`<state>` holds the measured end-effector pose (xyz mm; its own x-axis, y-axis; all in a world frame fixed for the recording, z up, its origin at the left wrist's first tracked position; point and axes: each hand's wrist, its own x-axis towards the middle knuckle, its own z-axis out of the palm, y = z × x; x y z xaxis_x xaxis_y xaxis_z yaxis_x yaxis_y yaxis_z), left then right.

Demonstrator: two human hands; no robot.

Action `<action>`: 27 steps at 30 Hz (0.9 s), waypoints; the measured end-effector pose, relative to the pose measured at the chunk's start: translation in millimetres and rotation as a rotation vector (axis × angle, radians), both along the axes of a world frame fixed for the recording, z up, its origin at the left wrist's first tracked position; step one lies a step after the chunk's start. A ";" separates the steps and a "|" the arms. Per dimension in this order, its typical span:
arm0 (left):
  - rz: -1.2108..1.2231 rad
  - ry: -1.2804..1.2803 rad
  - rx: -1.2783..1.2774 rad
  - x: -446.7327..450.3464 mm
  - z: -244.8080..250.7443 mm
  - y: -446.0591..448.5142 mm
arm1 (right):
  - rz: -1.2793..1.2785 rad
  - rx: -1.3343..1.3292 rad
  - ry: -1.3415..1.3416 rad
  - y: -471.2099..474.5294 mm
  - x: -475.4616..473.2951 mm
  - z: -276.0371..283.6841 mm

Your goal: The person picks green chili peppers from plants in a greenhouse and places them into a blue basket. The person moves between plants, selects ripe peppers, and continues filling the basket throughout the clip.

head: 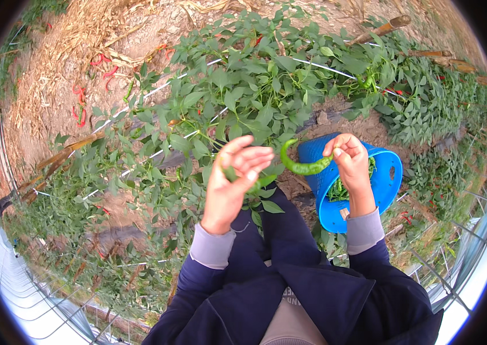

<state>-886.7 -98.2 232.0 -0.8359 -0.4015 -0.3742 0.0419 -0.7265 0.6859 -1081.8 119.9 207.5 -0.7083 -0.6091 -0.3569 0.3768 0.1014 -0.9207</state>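
My right hand [351,161] pinches the stem end of a curved green chili pepper [308,167] between thumb and fingertips. That pepper hangs out to the left, in front of a blue plastic bucket [325,209]. The bucket lies tilted with its mouth facing me, and green peppers [337,191] show inside, partly behind my right wrist. My left hand [230,185] is half curled, palm up, around another green pepper [262,183] that pokes out past the thumb. Pepper plant leaves [272,207] hang just below it, close to my knees.
Leafy pepper plants [265,86] stand ahead, with white strings [325,69] and wooden stakes [381,30] along the row. Red peppers [80,105] lie on the soil at left, near dry corn husks [62,47]. A wire mesh and film wall [463,254] curves at lower right.
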 end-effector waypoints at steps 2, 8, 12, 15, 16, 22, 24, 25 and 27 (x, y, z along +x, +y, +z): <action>-0.184 0.000 -0.162 -2.8 2.6 15.4 | 0.140 0.102 -0.036 -15.2 2.7 20.3; -0.282 -0.112 -0.017 11.3 -5.1 44.1 | 0.627 0.341 -0.111 -97.7 17.8 55.1; -0.178 -0.099 0.310 36.2 -20.7 34.4 | 0.678 0.216 0.085 -166.2 9.4 24.7; -0.072 -0.098 0.325 51.1 -26.6 28.0 | 0.804 0.095 0.497 -233.9 0.9 -29.3; -0.050 -0.099 0.346 55.1 -27.8 25.9 | 0.864 0.101 0.672 -257.4 6.2 -52.3; 0.085 -0.085 0.371 73.9 -30.9 19.0 | 1.182 0.625 1.212 -319.8 75.1 -166.9; 0.107 -0.082 0.381 81.5 -31.5 16.1 | 1.205 0.633 1.195 -322.2 85.7 -180.4; 0.119 -0.082 0.389 85.1 -31.8 14.9 | 1.235 0.612 1.134 -322.9 88.5 -182.6; 0.135 -0.095 0.373 90.8 -33.0 12.7 | 1.311 0.620 1.044 -326.6 89.8 -181.4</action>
